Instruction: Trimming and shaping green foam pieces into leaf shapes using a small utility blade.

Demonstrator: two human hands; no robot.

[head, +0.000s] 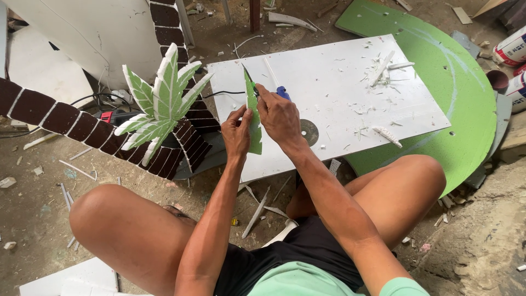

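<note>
Seated on the floor, knees spread. Left hand point(236, 133) pinches the lower edge of a narrow green pointed foam leaf strip point(253, 118), held upright over the near edge of the white rectangular foam board point(350, 109). Right hand point(278, 115) is closed round a blue-handled cutter point(279, 87), tip at the strip's upper part; blade contact is hard to make out, probably touching. The strip looks light, thin, brittle at the point: grip it low and wide, not by the tip. A dark round disc point(309, 131) lies just beside the right wrist. Further left stands a green-and-white foam palm-leaf cluster on a brown brick-patterned trunk point(164, 104). Green round board point(460, 87) beyond, partly cut off.
</note>
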